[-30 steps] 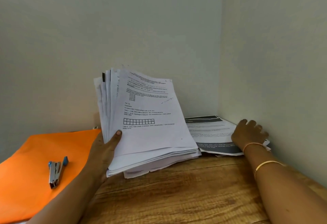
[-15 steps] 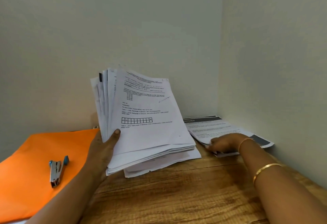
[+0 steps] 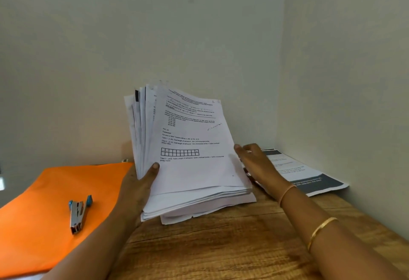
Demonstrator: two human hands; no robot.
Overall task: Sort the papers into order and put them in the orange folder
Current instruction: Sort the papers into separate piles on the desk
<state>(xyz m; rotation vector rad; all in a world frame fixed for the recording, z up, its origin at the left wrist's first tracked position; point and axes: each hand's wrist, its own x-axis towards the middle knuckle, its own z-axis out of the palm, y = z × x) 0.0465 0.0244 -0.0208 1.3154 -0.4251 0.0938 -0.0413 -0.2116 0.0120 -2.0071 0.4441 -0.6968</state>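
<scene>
Left hand (image 3: 137, 186), right hand (image 3: 259, 164) at papers (image 3: 194, 173); wooden table (image 3: 221, 246), wall corner (image 3: 281, 80)

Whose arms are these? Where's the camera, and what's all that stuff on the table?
There is no machine here, just a person's two arms. The camera sits on the person's head and looks down, so you see what they see. The left hand grips a thick stack of papers, tilted up from the wooden table. The right hand is open beside the stack. An orange folder lies at the left with a stapler on it. More printed sheets lie in the corner.
</scene>
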